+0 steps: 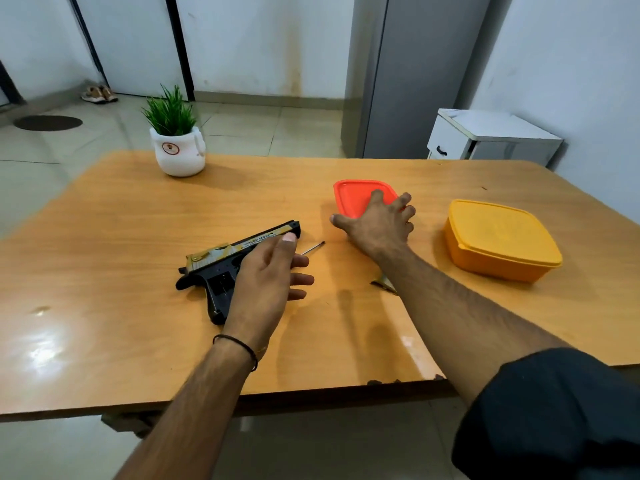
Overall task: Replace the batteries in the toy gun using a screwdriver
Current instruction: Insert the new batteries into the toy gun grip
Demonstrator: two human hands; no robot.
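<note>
Mid-frame, the gun (214,275) is laid on the counter (104,237), partly covered by the left hand (266,278), fingers (301,280) apart; the right hand (379,226) is spread over a red box (353,195).

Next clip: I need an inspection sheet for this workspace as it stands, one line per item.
Surface: wooden table, glossy, chipped along the near edge.
Job's things: toy gun lying on its side; thin metal shaft, likely the screwdriver, beside its muzzle; small gold piece partly under the right forearm, not identifiable.
Clutter: red container, lid on; yellow container, lid on; potted plant.
Grippers: left hand rests on the toy gun, fingers straight; right hand spread over the red container, grip unclear.
Cables: nothing seen.
Surroundings: tiled floor, shoes, white cabinet.
</note>
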